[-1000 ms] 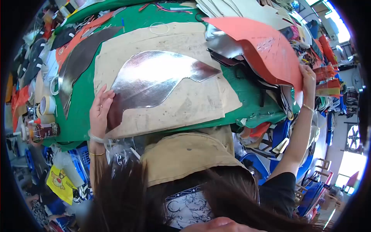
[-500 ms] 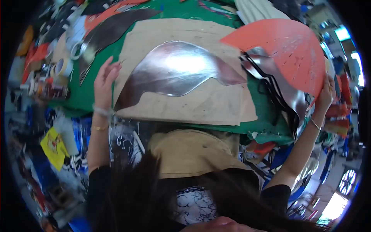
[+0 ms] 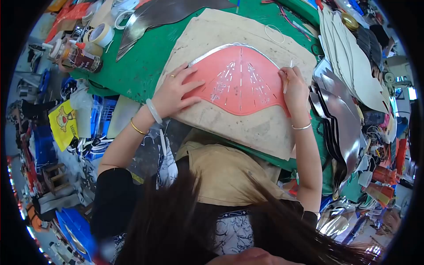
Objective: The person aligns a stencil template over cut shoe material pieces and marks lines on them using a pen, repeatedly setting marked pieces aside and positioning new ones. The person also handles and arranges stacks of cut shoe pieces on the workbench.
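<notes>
A red pattern template (image 3: 234,84), pierced with rows of narrow slots, lies over a shiny silver leather piece (image 3: 216,49); only a strip along its upper edge shows. Both rest on beige boards (image 3: 247,132). My left hand (image 3: 179,88) is spread flat on the template's left end, fingers apart. At the right end, my right hand (image 3: 295,90) is closed around a slim, pale pen-like stick (image 3: 285,86), beside the template's edge. The stick's exact kind is too small to tell.
Dark shiny leather pieces (image 3: 338,119) are stacked at the right, with cream pieces (image 3: 349,57) behind. At the left stand a jar (image 3: 81,57) and tape rolls (image 3: 101,34). Another dark leather piece (image 3: 163,17) lies at the back on the green table cover (image 3: 137,66).
The red template has come from the right side onto the silver leather piece. My left hand has lowered onto it, and my right hand has moved inward. The view has shifted.
</notes>
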`<state>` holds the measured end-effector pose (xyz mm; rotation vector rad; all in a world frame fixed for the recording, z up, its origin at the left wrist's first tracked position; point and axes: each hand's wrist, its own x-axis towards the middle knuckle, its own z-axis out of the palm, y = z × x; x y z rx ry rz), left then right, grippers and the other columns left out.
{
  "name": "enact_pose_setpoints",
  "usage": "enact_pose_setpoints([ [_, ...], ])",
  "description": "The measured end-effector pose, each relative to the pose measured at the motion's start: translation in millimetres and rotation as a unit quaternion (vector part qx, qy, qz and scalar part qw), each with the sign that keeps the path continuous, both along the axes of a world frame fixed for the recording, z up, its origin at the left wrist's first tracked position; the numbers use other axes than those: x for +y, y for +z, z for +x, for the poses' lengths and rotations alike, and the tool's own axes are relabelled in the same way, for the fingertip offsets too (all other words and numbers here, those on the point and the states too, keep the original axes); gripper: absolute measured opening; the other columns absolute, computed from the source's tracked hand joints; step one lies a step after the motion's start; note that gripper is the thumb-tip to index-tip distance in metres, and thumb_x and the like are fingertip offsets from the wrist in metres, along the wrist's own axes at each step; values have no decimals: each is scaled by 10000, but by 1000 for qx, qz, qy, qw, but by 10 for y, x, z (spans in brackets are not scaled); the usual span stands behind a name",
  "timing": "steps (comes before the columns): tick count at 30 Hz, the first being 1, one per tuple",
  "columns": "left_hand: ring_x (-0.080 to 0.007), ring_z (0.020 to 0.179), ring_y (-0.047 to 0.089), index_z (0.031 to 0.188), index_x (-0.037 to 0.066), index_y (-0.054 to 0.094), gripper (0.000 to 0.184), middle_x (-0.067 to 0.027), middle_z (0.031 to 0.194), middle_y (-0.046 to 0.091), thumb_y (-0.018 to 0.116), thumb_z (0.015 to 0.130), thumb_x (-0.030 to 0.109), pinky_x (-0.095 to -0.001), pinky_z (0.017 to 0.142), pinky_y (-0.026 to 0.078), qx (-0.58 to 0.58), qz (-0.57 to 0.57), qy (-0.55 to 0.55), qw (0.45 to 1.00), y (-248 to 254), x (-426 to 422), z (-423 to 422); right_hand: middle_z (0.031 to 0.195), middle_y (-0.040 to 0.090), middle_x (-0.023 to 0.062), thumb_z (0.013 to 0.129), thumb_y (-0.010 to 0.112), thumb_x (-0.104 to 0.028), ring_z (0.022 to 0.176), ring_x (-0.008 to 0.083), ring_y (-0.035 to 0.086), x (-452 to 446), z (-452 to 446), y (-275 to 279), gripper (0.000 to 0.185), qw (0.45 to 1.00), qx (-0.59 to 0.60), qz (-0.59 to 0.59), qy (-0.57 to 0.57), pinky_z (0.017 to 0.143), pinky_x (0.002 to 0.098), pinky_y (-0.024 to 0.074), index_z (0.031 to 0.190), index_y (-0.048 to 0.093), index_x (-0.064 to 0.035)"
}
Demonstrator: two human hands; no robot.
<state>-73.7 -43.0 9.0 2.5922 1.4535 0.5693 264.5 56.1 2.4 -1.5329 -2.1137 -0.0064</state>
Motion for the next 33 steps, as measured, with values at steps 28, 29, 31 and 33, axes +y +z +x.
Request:
enact_pose_setpoints([
  [28,-353,1281,417,1105,111,666,305,-140,1290,509,671,802,142,-421,1025,395,-37,24,2,999,-111,29,-5,848,566,67,886,572,-253,713,262,630,115,-33,-37,144,993,-99,57,26,600,391,502,917,631,-126],
  [29,-353,1282,416,1106,113,665,304,-139,1293,507,669,803,142,-421,1025,395,-34,24,1,999,-111,28,-1,852,581,67,889,572,-253,721,254,631,122,-24,-17,154,989,-114,89,36,605,386,504,932,633,-118],
  [31,-353,1284,413,1108,117,665,303,-137,1298,503,667,806,143,-421,1025,394,-27,26,3,999,-109,25,-2,837,611,69,898,572,-257,713,239,633,116,-51,47,177,990,-49,119,62,604,373,503,948,639,-100],
  [33,-354,1285,412,1111,120,663,306,-136,1302,500,666,806,144,-422,1029,389,-25,25,5,999,-131,30,-8,799,641,74,908,574,-266,681,224,634,69,-127,141,204,983,110,110,93,595,357,498,949,649,-80],
])
